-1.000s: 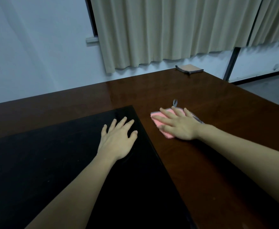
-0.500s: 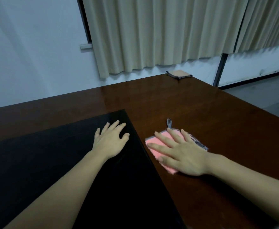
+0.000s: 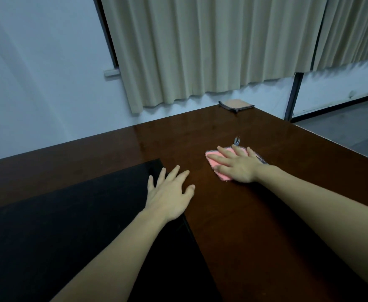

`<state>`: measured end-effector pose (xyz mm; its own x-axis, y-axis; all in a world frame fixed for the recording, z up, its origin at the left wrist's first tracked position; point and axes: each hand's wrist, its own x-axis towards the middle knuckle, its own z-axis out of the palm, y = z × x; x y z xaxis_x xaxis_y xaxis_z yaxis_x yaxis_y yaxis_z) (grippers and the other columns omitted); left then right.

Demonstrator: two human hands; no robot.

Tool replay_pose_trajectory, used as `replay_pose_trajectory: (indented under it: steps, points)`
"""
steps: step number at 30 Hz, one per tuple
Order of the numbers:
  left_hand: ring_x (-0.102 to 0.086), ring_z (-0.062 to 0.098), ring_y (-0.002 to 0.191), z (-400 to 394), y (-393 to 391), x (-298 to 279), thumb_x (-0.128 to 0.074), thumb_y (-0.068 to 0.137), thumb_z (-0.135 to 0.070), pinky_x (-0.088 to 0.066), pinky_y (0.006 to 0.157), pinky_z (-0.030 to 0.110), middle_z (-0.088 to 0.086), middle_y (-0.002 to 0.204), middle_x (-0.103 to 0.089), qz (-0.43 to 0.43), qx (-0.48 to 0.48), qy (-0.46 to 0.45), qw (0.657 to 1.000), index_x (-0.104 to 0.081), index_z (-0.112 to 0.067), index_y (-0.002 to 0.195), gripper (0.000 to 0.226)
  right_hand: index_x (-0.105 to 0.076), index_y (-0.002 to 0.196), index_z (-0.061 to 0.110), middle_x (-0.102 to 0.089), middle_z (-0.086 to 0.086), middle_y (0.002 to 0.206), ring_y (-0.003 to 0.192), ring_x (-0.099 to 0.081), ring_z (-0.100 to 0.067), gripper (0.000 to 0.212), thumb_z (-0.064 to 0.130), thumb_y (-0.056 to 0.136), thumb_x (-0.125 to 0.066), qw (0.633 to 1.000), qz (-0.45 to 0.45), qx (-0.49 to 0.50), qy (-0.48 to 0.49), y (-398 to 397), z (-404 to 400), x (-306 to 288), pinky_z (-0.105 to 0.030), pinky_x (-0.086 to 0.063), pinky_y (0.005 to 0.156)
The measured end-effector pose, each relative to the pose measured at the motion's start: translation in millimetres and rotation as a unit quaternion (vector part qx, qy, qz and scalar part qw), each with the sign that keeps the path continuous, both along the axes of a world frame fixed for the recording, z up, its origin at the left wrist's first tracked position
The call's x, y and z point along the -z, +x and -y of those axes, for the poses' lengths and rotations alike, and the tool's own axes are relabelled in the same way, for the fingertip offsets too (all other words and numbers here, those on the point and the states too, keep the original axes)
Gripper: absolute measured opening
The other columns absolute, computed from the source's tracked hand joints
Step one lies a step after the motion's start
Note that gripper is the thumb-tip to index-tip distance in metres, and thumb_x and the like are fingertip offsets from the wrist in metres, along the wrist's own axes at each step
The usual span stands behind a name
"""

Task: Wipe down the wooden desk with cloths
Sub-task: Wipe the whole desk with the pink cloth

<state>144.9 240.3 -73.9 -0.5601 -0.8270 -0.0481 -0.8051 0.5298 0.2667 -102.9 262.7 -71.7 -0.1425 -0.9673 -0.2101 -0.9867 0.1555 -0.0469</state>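
Nearest the camera, left hand (image 3: 170, 195) lies flat with fingers spread and holds nothing, straddling the edge of the black mat (image 3: 69, 225): palm on the mat, fingertips on bare wood. Likely a brace while the other arm reaches out. Further along the tabletop (image 3: 255, 225), right hand (image 3: 236, 164) is flat, fingers straight, pressing the pink cloth (image 3: 217, 163) into the wood (open-palm push, not a pinch), which suits sliding it as a wipe. Cloth's loop tag (image 3: 237, 141) points away from the person. At the far corner a second folded cloth (image 3: 236, 103) sits unused, well apart. Versus half a second ago: left hand was wholly on the mat and now overhangs its edge; cloth and right hand look further out along the wood.
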Motion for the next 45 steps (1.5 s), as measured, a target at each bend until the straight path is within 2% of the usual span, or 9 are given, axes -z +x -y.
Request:
replay_pose_trajectory:
  steps: [5,9,16,21,27,32,37,41,45]
  points:
    - [0.003,0.02,0.157,0.4,-1.1,10.6,-0.026,0.105,-0.059,0.008,0.123,0.051,-0.012,0.17,-0.004,0.009,-0.002,-0.01,1.0,-0.017,-0.042,0.16,0.058,0.003,0.153,0.059,0.01,0.012,0.169,0.155,0.009,-0.035,0.053,0.065,0.103,-0.015,0.999,0.01,0.041,0.0,-21.6,42.8,0.6,-0.068,0.007,0.118]
    - [0.003,0.019,0.157,0.7,-1.9,10.6,-0.025,0.104,-0.06,0.007,0.123,0.051,-0.013,0.17,-0.005,0.006,-0.001,-0.014,1.0,-0.017,-0.043,0.16,0.058,0.005,0.153,0.059,0.012,0.011,0.169,0.155,0.012,-0.036,0.054,0.065,0.103,-0.013,1.0,0.004,0.029,0.006,-20.6,40.8,-0.5,-0.069,0.008,0.118]
    - [0.002,0.02,0.157,0.5,-2.5,13.2,-0.023,0.104,-0.061,0.006,0.124,0.051,-0.014,0.17,-0.004,0.01,-0.007,-0.016,1.0,-0.017,-0.042,0.16,0.059,0.018,0.146,0.064,0.023,0.012,0.166,0.153,0.02,-0.031,0.055,0.07,0.094,0.001,0.994,-0.008,-0.104,0.015,21.4,-74.1,-3.4,-0.063,0.012,0.12]
    - [0.001,0.021,0.157,3.1,-2.5,14.1,-0.023,0.104,-0.061,0.005,0.123,0.052,-0.012,0.17,-0.005,0.012,-0.007,-0.022,1.0,-0.017,-0.042,0.16,0.06,0.023,0.138,0.072,0.031,0.021,0.16,0.147,0.033,-0.022,0.05,0.069,0.097,-0.007,0.99,-0.004,-0.137,0.012,40.9,-136.9,-0.3,-0.055,0.02,0.12]
    - [0.001,0.021,0.157,4.6,-0.7,13.3,-0.023,0.104,-0.061,0.006,0.123,0.051,-0.012,0.17,-0.005,0.013,-0.004,-0.023,1.0,-0.017,-0.042,0.16,0.059,0.018,0.142,0.07,0.024,0.02,0.163,0.152,0.021,-0.024,0.053,0.071,0.096,-0.007,0.994,-0.001,-0.113,0.009,21.3,-99.4,0.5,-0.06,0.011,0.121]
    - [0.003,0.02,0.157,2.5,0.6,10.7,-0.022,0.105,-0.059,0.008,0.123,0.05,-0.012,0.17,-0.003,0.015,-0.002,-0.025,1.0,-0.015,-0.042,0.16,0.059,0.006,0.152,0.06,0.012,0.012,0.169,0.155,0.008,-0.033,0.053,0.065,0.103,-0.013,1.0,-0.008,0.004,-0.003,-17.5,-19.4,-2.1,-0.066,0.004,0.12]
    - [0.004,0.019,0.157,0.2,-0.7,9.4,-0.022,0.105,-0.059,0.007,0.124,0.051,-0.013,0.17,-0.003,0.015,0.0,-0.021,1.0,-0.015,-0.042,0.16,0.059,0.003,0.153,0.06,0.01,0.011,0.169,0.155,0.009,-0.035,0.053,0.066,0.102,-0.014,0.997,0.002,0.075,0.005,-36.4,30.5,-2.3,-0.069,0.006,0.118]
    - [0.003,0.019,0.157,-2.2,-1.0,8.0,-0.023,0.105,-0.059,0.007,0.124,0.05,-0.012,0.17,-0.004,0.008,0.0,-0.019,1.0,-0.016,-0.042,0.16,0.058,0.007,0.153,0.059,0.013,0.01,0.169,0.155,0.012,-0.036,0.054,0.065,0.103,-0.011,0.999,0.001,0.044,0.011,-21.9,7.2,-2.4,-0.069,0.008,0.118]
    - [0.0,0.02,0.157,-3.0,-1.2,9.3,-0.024,0.104,-0.06,0.005,0.124,0.051,-0.012,0.17,-0.006,0.007,-0.003,-0.021,1.0,-0.018,-0.042,0.16,0.059,0.012,0.153,0.057,0.019,0.009,0.168,0.154,0.015,-0.034,0.055,0.065,0.101,-0.007,0.999,-0.014,-0.042,0.018,10.8,-63.2,-5.5,-0.066,0.008,0.12]
